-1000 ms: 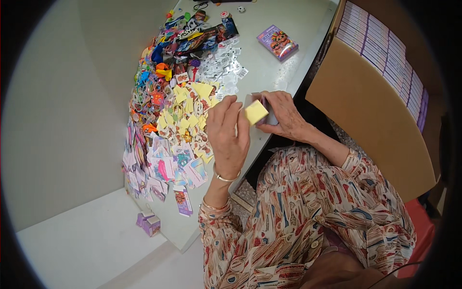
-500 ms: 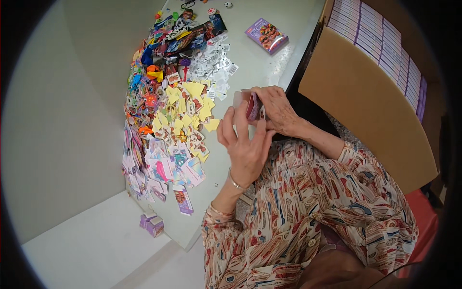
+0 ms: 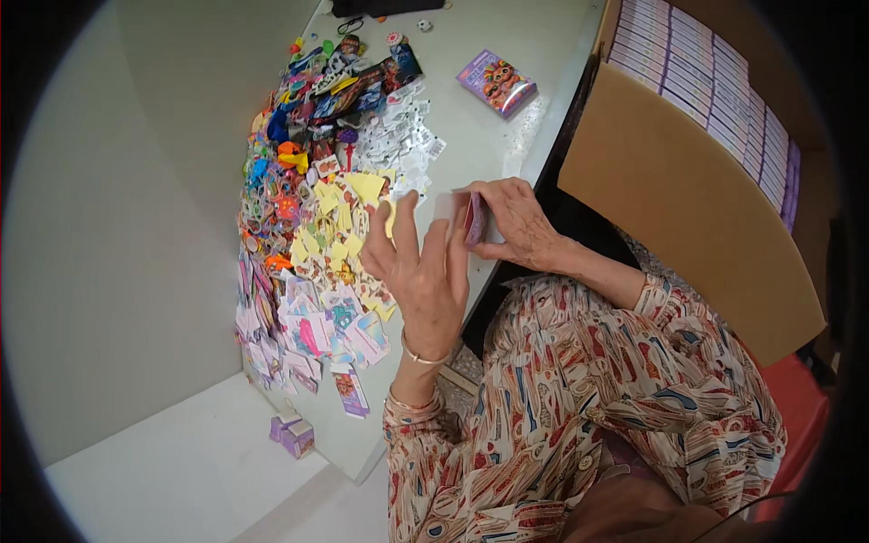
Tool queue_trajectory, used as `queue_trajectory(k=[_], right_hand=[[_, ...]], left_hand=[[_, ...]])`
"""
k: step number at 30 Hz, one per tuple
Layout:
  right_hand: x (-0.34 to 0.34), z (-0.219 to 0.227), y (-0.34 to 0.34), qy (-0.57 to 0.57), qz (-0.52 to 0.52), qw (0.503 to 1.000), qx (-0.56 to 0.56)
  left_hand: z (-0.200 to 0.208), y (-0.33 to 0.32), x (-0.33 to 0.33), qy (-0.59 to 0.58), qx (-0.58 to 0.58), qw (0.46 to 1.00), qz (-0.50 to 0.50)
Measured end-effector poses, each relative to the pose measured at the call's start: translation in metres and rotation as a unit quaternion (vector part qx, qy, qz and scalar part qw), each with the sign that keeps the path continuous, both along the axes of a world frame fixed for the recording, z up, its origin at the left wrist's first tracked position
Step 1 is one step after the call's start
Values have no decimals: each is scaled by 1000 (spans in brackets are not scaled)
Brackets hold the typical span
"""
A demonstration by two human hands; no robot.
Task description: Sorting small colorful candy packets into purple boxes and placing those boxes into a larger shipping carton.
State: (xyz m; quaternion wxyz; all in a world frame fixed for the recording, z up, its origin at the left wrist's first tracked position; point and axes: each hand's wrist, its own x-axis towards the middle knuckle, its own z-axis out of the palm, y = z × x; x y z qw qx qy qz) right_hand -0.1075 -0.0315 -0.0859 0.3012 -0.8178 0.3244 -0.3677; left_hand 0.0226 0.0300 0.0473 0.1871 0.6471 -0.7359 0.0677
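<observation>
- Mid-frame, I see the left hand (image 3: 420,281) blurred at the fingertips.
- There, the right hand (image 3: 525,226) hides part of the box (image 3: 476,220).
- Top edge crops a black thing (image 3: 389,5).

Purple box (image 3: 476,220), yellow slips (image 3: 366,187), red-and-blue-patterned cream sleeve (image 3: 415,442)

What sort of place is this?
Probably a small packing station: trinkets and paper slips heaped on a table, a carton holding rows of small boxes, a purple box in the right hand.
</observation>
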Motion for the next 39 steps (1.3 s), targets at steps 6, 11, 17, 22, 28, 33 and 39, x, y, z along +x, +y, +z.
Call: queue_trajectory(k=[6, 11, 17, 22, 28, 33, 39], right_hand=[[-22, 9, -8, -66, -4, 994, 88], [-55, 76, -41, -160, -174, 969, 70], [-64, 67, -53, -201, -186, 950, 149], [-54, 64, -50, -170, -154, 955, 187], [-45, 55, -52, -147, -153, 965, 155], [-43, 55, -52, -173, -150, 959, 165], [-42, 52, -54, -168, -155, 958, 172]], left_hand=[[-11, -33, 17, 250, -59, 965, 51], [-81, -54, 9, 305, 43, 947, -89], [-103, -56, -50, 72, 84, 990, -87], [-121, -42, -49, 24, -20, 994, -101], [-113, -28, -29, 102, -11, 988, -116], [-104, -34, 12, 132, -45, 989, -44], [-91, -68, 46, 287, 18, 952, 105]])
